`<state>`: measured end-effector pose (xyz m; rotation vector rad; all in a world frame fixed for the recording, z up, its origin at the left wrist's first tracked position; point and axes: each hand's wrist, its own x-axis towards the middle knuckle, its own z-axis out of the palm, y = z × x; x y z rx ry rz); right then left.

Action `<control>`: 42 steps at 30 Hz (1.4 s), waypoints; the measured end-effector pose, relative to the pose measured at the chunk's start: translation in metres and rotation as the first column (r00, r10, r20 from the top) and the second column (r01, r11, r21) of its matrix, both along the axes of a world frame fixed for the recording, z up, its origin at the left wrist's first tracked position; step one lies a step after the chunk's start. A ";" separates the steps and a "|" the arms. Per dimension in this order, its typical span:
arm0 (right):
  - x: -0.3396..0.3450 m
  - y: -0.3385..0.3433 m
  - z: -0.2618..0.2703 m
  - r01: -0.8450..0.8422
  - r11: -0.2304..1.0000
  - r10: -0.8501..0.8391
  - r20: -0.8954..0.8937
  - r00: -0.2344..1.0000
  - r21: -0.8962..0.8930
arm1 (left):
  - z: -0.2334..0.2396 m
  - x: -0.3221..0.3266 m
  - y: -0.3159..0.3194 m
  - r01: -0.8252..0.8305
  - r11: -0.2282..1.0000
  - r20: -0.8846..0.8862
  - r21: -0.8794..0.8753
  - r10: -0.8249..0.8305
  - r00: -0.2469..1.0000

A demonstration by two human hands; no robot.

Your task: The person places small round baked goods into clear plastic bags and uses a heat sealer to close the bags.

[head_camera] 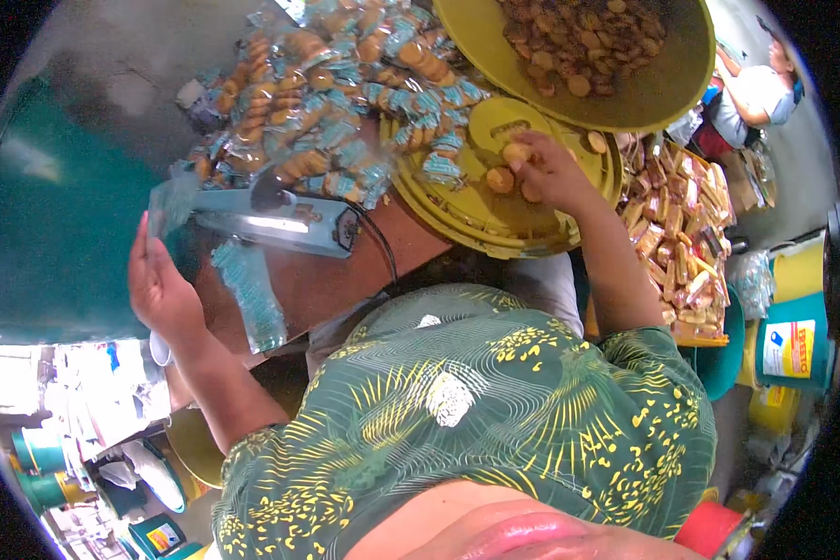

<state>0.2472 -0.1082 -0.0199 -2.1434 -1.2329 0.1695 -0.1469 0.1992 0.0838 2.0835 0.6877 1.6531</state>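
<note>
My left hand [159, 287] holds a clear plastic pouch [173, 203] upright beside the end of a light blue impulse heat sealer [322, 227]. Over the yellow round lid [455, 227], my right hand [553, 171] has a small round biscuit [515, 152] between its fingers. Another biscuit [499, 180] lies on the lid just below it, and one more is partly hidden under the hand. A flat stack of printed clear pouches [255, 297] rests on the brown tabletop [308, 294] in front of the sealer.
Filled biscuit packets [322, 105] are heaped behind the sealer. A tilted yellow basin [693, 77] of loose biscuits [588, 42] stands beyond the lid. At right sits a crate of wrapped snacks [679, 238], near plastic buckets [791, 350]. Another person [756, 94] is farther back.
</note>
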 end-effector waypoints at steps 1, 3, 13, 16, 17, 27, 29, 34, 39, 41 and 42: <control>-0.009 -0.006 0.008 0.100 0.992 -0.098 -0.032 0.995 0.072 | 0.006 0.012 -0.016 0.005 1.000 -0.004 -0.012 -0.005 1.000; -0.033 -0.017 0.023 0.037 0.970 -0.005 -0.132 0.991 0.241 | 0.004 0.039 -0.040 0.232 0.942 -0.028 0.243 -0.232 0.972; -0.101 -0.033 0.042 -0.034 0.929 0.084 -0.122 0.989 0.369 | -0.065 0.203 -0.159 0.864 0.428 -0.318 -0.267 -0.885 0.340; -0.098 -0.036 0.037 0.091 0.959 -0.064 -0.109 0.992 0.269 | -0.098 0.217 -0.168 0.790 0.160 0.033 -0.592 -0.974 0.222; -0.096 -0.033 0.037 0.088 0.956 -0.064 -0.096 0.993 0.279 | -0.109 0.220 -0.167 0.759 0.037 0.225 -0.650 -0.944 0.239; -0.001 -0.005 -0.017 0.298 0.954 -0.291 0.240 0.926 0.008 | -0.126 0.229 -0.127 0.749 0.322 0.145 -0.579 -0.863 0.483; -0.004 0.002 -0.005 0.300 0.945 -0.259 0.259 0.931 -0.130 | -0.128 0.229 -0.122 0.778 0.324 0.162 -0.539 -0.866 0.472; -0.008 -0.004 0.003 0.324 0.946 -0.322 -0.163 0.933 -0.014 | -0.131 0.229 -0.123 0.713 0.344 0.032 -0.611 -0.889 0.456; -0.008 -0.031 0.028 0.296 0.922 -0.226 -0.272 0.935 0.251 | -0.131 0.228 -0.127 0.800 0.251 0.267 -0.545 -0.853 0.449; -0.013 -0.036 0.039 0.154 0.895 -0.127 -0.092 0.988 0.419 | -0.118 0.221 -0.126 0.690 0.134 0.166 -0.711 -0.922 0.350; -0.022 -0.032 0.052 0.125 0.883 -0.082 -0.113 0.990 0.452 | -0.117 0.219 -0.125 0.688 0.133 0.167 -0.714 -0.922 0.351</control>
